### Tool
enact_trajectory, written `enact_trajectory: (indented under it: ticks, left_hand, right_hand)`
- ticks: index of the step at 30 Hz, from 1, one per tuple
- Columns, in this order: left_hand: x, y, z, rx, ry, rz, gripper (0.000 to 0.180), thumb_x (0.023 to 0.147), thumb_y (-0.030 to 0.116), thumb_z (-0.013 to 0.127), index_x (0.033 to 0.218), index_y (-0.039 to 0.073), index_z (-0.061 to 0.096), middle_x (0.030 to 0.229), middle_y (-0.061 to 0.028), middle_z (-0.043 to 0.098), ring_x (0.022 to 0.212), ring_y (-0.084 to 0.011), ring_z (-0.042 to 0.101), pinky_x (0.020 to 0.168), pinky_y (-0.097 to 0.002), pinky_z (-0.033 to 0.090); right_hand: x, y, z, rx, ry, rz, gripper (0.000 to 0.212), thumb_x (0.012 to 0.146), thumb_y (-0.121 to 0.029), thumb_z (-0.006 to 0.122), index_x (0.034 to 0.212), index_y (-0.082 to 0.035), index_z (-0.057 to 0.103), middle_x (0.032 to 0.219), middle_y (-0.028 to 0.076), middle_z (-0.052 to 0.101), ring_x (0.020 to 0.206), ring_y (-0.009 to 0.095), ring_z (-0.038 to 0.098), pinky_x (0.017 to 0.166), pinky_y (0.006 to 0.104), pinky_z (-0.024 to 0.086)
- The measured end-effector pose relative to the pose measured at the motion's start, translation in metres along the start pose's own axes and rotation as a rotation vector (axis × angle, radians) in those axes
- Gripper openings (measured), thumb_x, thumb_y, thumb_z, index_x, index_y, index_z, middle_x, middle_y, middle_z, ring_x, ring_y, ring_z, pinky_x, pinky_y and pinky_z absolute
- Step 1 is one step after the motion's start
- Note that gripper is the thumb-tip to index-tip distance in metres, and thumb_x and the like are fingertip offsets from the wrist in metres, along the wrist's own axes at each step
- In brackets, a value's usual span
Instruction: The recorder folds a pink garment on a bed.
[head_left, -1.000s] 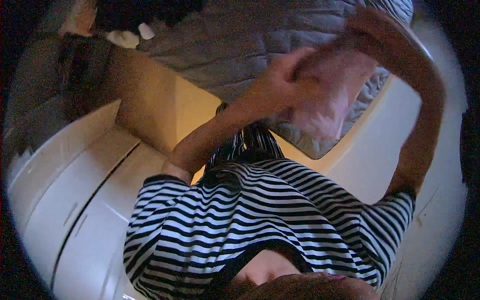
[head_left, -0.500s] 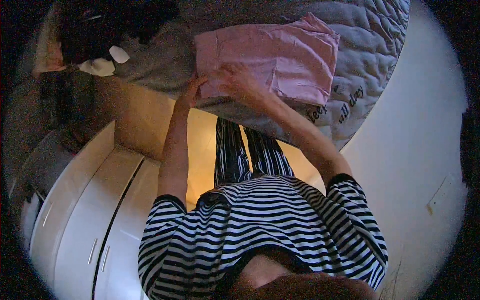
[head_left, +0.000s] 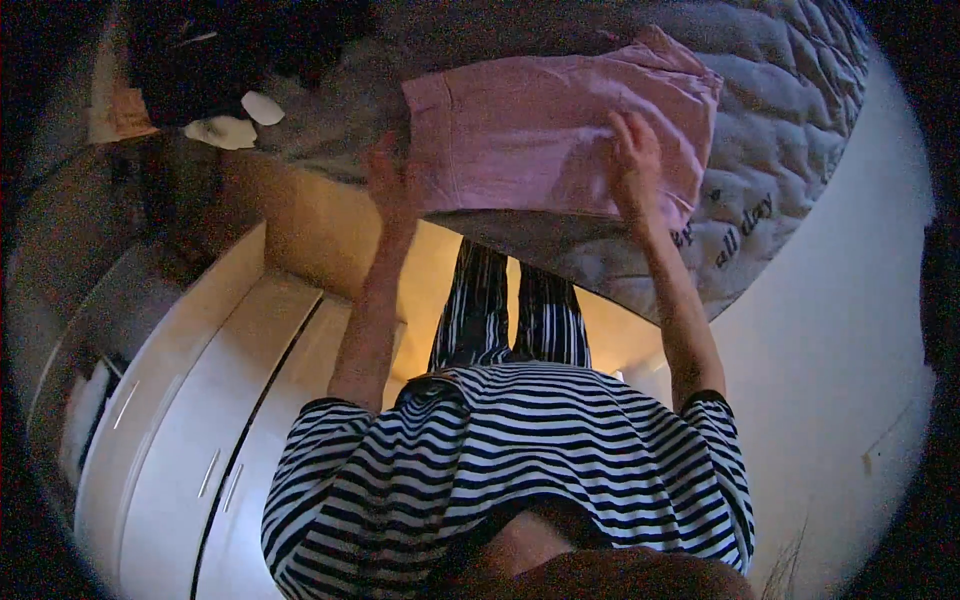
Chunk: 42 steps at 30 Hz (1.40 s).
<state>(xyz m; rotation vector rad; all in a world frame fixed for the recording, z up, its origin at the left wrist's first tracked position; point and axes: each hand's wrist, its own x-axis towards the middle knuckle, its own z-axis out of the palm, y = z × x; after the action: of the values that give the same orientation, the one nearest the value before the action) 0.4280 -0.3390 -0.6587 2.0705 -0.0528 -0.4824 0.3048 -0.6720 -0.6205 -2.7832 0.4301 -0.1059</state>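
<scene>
Head view: a pink cloth (head_left: 520,130) is laid out on a grey quilt (head_left: 780,110), between the two hands and beyond them. The left hand (head_left: 395,180) is blurred at the cloth's left end; whether fabric is pinched there cannot be told. The right hand (head_left: 638,165) is held with fingers extended over the cloth's right part; nothing is seen gripped, and contact cannot be made out.

Just beside the left hand, the cloth's near corner is set close to the quilt's near edge, so it could be dragged over by a careless pull. Creases beyond the right hand could be bunched by an uneven sweep. Beyond the left hand, movement could be hampered by white items (head_left: 225,132) and a dark heap (head_left: 250,50). More room is offered right of the right hand.
</scene>
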Motion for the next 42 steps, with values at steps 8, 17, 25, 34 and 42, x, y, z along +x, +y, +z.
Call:
enact_trajectory:
  ticks: [8, 17, 25, 34, 42]
  left_hand:
    - [0.054, 0.047, 0.116, 0.656, -0.148, 0.69, 0.053, 0.088, 0.025, 0.054, 0.137, 0.009, 0.042, 0.143, -0.0157, 0.038, 0.132, -0.0337, 0.037, 0.11, -0.0514, 0.027]
    - [0.067, 0.036, 0.148, 0.742, -0.156, 0.696, 0.058, 0.088, 0.03, 0.053, 0.142, 0.013, 0.039, 0.141, -0.0182, 0.039, 0.131, -0.0373, 0.036, 0.108, -0.0546, 0.027]
    - [0.059, 0.018, 0.176, 0.8, -0.084, 0.757, 0.053, 0.089, 0.03, 0.05, 0.137, 0.009, 0.043, 0.14, -0.0207, 0.04, 0.128, -0.04, 0.037, 0.107, -0.0572, 0.025]
    - [0.029, 0.043, 0.211, 0.807, -0.096, 0.784, 0.05, 0.089, 0.022, 0.054, 0.136, 0.007, 0.044, 0.141, -0.0216, 0.039, 0.129, -0.0409, 0.037, 0.108, -0.0554, 0.025]
    - [-0.002, 0.125, 0.328, 0.414, -0.187, 1.042, 0.051, 0.073, 0.004, 0.061, 0.123, 0.013, 0.057, 0.13, -0.0135, 0.049, 0.131, -0.0343, 0.037, 0.108, -0.0519, 0.026]
  right_hand:
    - [0.032, -0.016, 0.098, 0.029, -0.292, -0.315, 0.054, 0.086, -0.031, 0.056, 0.139, -0.023, 0.044, 0.147, 0.01, 0.038, 0.135, 0.034, 0.033, 0.11, 0.0494, 0.031]
    - [0.018, 0.275, -0.001, -0.845, 0.059, 0.084, 0.059, 0.095, -0.051, 0.043, 0.146, -0.021, 0.036, 0.15, 0.003, 0.036, 0.138, 0.026, 0.03, 0.112, 0.0438, 0.017]
    - [-0.01, 0.108, 0.026, -0.586, -0.144, 0.044, 0.057, 0.084, -0.037, 0.063, 0.134, -0.012, 0.051, 0.145, 0.011, 0.041, 0.137, 0.031, 0.032, 0.113, 0.0504, 0.018]
    - [-0.16, 0.257, -0.029, -0.461, 0.037, 0.312, 0.053, 0.089, -0.035, 0.058, 0.139, -0.022, 0.045, 0.148, 0.006, 0.038, 0.136, 0.029, 0.033, 0.109, 0.0492, 0.026]
    - [-0.183, 0.269, -0.083, 0.581, 0.062, 0.969, 0.031, 0.09, -0.027, 0.061, 0.107, 0.0, 0.063, 0.086, 0.012, 0.066, 0.075, 0.022, 0.063, 0.07, 0.0351, 0.049]
